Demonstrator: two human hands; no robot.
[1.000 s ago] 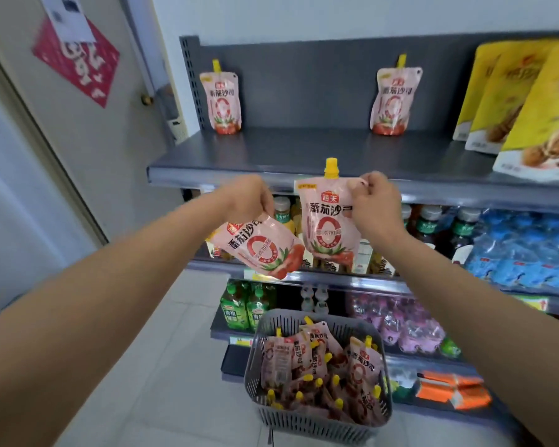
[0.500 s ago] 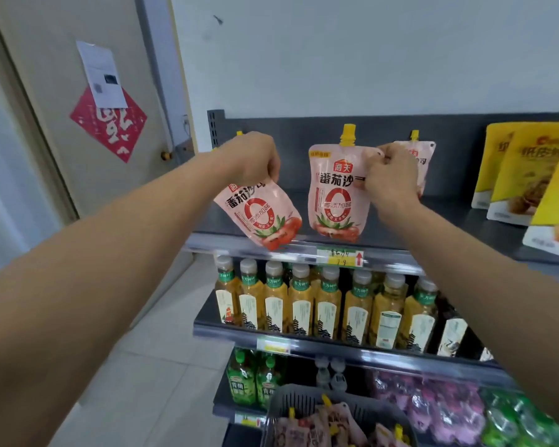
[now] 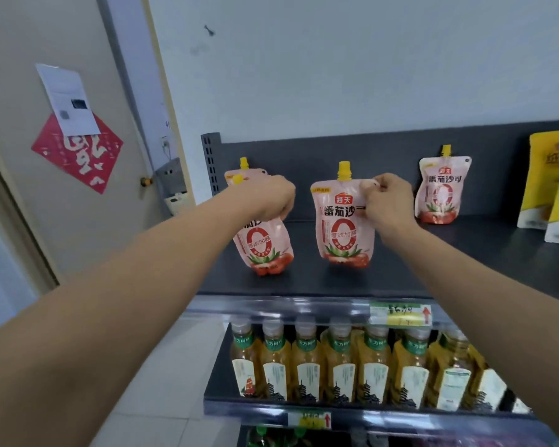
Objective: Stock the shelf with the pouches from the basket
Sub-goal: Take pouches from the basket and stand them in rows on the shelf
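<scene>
My left hand [image 3: 267, 200] grips the top of a pink spouted pouch [image 3: 265, 250] whose base meets the dark top shelf [image 3: 433, 272] near its left end. My right hand [image 3: 386, 201] pinches the upper right corner of a second pink pouch [image 3: 339, 230], upright with its base on the shelf. Behind my left hand, partly hidden, another pouch [image 3: 244, 172] leans on the back panel. One more pouch [image 3: 441, 191] stands at the back right. The basket is out of view.
Yellow snack bags [image 3: 552, 185] stand at the shelf's right end. A row of tea bottles [image 3: 339, 366] fills the shelf below, behind price-tag rails [image 3: 400, 314]. A door with a red paper sign [image 3: 78, 153] is to the left.
Both hands have carried the two pouches up from the basket level onto the top shelf. My view has risen, so the basket has dropped out of sight.
</scene>
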